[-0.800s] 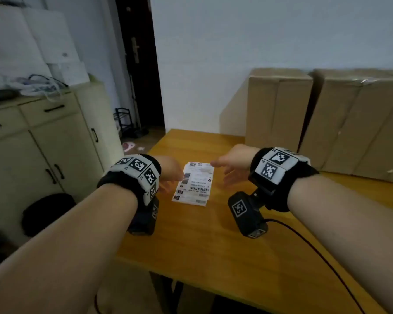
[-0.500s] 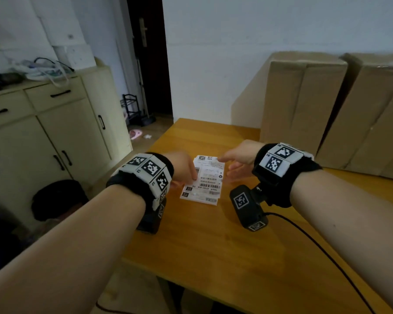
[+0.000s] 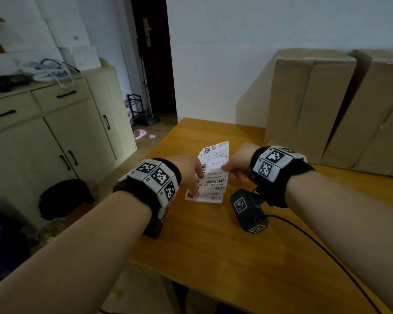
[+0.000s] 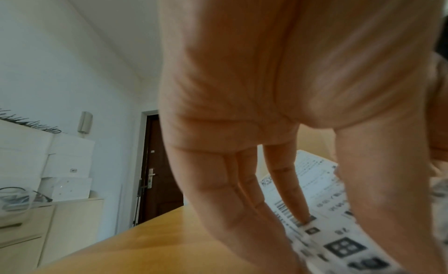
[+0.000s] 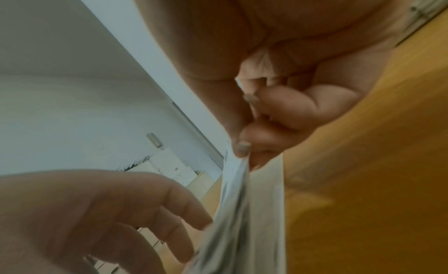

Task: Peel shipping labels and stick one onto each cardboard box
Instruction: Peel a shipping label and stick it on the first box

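Note:
A stack of white shipping labels [image 3: 210, 184] with barcodes lies on the wooden table [image 3: 213, 245]. The top label [image 3: 216, 152] is raised at its far end. My right hand [image 3: 235, 169] pinches that label's right edge between thumb and fingers [image 5: 244, 144]. My left hand [image 3: 192, 173] holds the stack [image 4: 339, 230] down with straight fingers [image 4: 288, 192] pressed on its left side. Two tall cardboard boxes [image 3: 309, 105], [image 3: 377, 114] stand at the back right of the table, apart from both hands.
A cream cabinet [image 3: 55, 132] with black handles stands to the left, with bags and white boxes on top. A dark doorway [image 3: 154, 60] is behind. A black cable [image 3: 327, 257] trails over the table from my right wrist. A dark stool [image 3: 66, 198] is by the cabinet.
My right hand has taken the top label's edge and lifted its far end off the stack. My left hand has moved onto the stack and presses it down. The view tilted down.

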Demonstrator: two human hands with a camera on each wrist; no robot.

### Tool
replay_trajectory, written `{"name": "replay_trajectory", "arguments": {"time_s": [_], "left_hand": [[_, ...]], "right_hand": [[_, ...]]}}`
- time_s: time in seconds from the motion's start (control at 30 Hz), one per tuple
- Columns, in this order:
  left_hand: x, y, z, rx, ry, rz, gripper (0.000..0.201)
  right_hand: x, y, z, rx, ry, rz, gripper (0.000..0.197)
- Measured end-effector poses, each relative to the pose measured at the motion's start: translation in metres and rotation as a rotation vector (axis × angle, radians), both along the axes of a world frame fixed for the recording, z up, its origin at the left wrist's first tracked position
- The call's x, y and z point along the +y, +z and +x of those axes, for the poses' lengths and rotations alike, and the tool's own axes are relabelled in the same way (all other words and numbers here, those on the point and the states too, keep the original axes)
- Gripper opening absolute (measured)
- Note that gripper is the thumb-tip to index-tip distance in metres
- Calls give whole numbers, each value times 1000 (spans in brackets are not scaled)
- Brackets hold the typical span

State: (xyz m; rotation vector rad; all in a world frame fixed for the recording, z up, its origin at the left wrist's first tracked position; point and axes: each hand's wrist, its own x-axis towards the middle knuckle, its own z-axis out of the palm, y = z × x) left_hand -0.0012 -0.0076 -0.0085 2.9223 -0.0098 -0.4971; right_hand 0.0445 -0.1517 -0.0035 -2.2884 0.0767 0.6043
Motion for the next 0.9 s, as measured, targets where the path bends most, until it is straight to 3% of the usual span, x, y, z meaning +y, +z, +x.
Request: {"name": "replay_trajectory", "arguments": {"time_s": [0.17, 0.23, 0.43, 0.57, 0.63, 0.7, 0.8, 0.9], "left_hand": [[-1, -1, -5, -16, 17, 14, 51], [-1, -2, -7, -34, 14, 20, 48], [-6, 3, -11, -83, 19, 27, 49], [-16, 19, -12, -189, 14, -82, 39], [-22, 21, -13, -178, -1, -85, 33], [-26, 17, -15, -153, 26, -112, 35], [-29, 9, -19, -42, 169, -316, 43], [-27, 8, -23, 30, 227, -446, 33]], "right_hand": [[-4, -3, -2, -99, -91, 75, 11], [-12, -1, -3, -156, -90, 14, 19], [-42, 15, -11, -207, -196, 169, 8], [-58, 21, -19, -199, -192, 214, 7], [-61, 19, -23, -142, -176, 205, 16], [-60, 15, -28, -100, -170, 198, 18], [-56, 9, -32, -91, -143, 172, 16], [-49, 9, -34, -79, -115, 189, 5]]}}
